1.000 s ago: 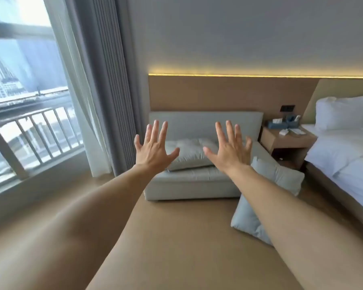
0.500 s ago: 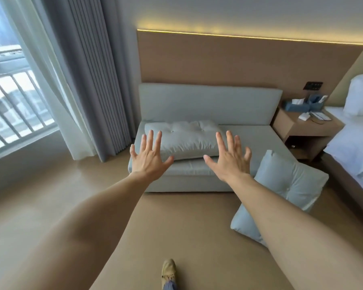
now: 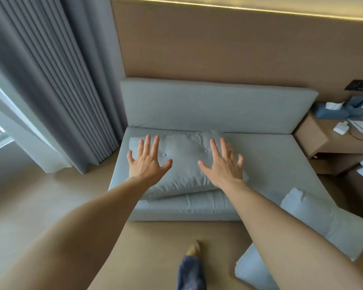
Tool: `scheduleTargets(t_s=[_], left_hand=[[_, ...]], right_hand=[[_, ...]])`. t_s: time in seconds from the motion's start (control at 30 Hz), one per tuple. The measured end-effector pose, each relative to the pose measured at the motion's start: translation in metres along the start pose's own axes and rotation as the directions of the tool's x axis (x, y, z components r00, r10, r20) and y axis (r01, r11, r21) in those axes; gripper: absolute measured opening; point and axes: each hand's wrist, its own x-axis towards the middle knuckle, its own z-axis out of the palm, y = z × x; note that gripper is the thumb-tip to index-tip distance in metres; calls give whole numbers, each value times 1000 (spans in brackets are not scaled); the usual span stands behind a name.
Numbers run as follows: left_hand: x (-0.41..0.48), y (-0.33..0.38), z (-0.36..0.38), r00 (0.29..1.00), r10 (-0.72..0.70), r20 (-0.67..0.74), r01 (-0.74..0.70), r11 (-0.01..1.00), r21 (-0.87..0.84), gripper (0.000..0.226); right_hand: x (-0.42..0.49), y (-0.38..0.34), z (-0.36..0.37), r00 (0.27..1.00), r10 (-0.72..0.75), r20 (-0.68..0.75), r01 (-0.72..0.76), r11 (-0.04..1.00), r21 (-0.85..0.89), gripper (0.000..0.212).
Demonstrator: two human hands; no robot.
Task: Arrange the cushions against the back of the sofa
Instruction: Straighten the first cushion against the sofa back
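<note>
A pale grey-blue sofa (image 3: 281, 162) stands against a wooden wall panel, its upright back (image 3: 214, 105) bare. One tufted cushion (image 3: 184, 164) lies flat on the left part of the seat. A second cushion (image 3: 327, 218) leans on the floor against the sofa's front right corner, partly hidden by my right forearm. My left hand (image 3: 148, 163) hovers with spread fingers over the flat cushion's left half. Over its right half is my right hand (image 3: 222, 166), also spread. Neither hand holds anything; whether they touch the cushion is unclear.
Grey curtains (image 3: 57, 84) hang at the left beside the sofa. A wooden bedside table (image 3: 323, 143) with a tissue box (image 3: 331, 110) stands at the sofa's right end, with a bed edge beyond. My foot (image 3: 194, 248) is on the tan floor before the sofa.
I have walked closer to the sofa and the view has tilted down. Both open hands have moved forward over the flat cushion.
</note>
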Motion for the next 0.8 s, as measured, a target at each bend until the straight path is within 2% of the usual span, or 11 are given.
scheduleTargets(t_s=[0.13, 0.27, 0.37, 0.5, 0.57, 0.67, 0.73, 0.8], left_hand=[[105, 3, 54, 998, -36, 51, 37, 999, -6, 94], [211, 0, 133, 982, -114, 152, 116, 993, -5, 95], [279, -15, 196, 943, -147, 298, 147, 989, 21, 92], [361, -53, 250, 867, -126, 482, 148, 989, -8, 72], [400, -82, 276, 847, -130, 515, 156, 988, -8, 82], [447, -126, 316, 762, -193, 619, 165, 981, 103, 124], [459, -143, 335, 708, -186, 681, 138, 982, 126, 147], [465, -151, 348, 709, -146, 690, 85, 989, 121, 146]], right_hand=[[122, 5, 43, 997, -32, 63, 31, 999, 20, 89], [247, 10, 115, 974, -102, 203, 97, 995, 33, 90], [328, 15, 173, 913, -180, 367, 158, 983, 89, 92], [429, 24, 228, 822, -193, 536, 164, 981, 102, 94], [481, 28, 259, 777, -202, 596, 181, 979, 95, 104], [546, 32, 300, 669, -188, 719, 176, 980, 92, 128], [567, 37, 319, 613, -174, 770, 191, 979, 70, 142], [572, 41, 334, 599, -184, 780, 233, 971, 50, 146]])
